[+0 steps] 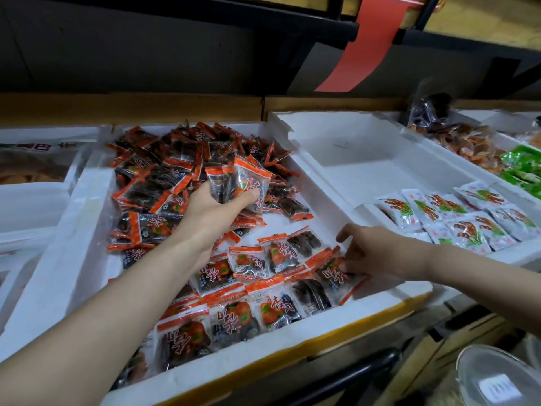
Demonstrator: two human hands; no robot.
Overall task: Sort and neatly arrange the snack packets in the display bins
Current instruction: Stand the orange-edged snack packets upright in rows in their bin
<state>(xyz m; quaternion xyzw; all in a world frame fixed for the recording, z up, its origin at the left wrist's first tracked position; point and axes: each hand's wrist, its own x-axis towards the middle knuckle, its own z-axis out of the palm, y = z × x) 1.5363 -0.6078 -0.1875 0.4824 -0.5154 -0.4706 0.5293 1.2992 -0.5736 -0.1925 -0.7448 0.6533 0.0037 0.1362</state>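
Note:
A white foam bin (87, 206) holds several orange-edged clear snack packets with dark fruit inside. A loose heap (175, 159) fills its back half. Flat rows of packets (251, 291) line its front. My left hand (216, 209) is raised over the heap and grips a small bunch of packets (243, 183). My right hand (377, 250) reaches into the bin's front right corner, where its fingertips pinch the edge of one flat packet (336, 273).
To the right stands a second foam bin (366, 148) with white packets (456, 218) printed in red and green. Beyond it lie orange packets (468, 145) and green packets (524, 168). A clear plastic lid (497, 379) sits at bottom right. Another foam bin (32, 197) is at left.

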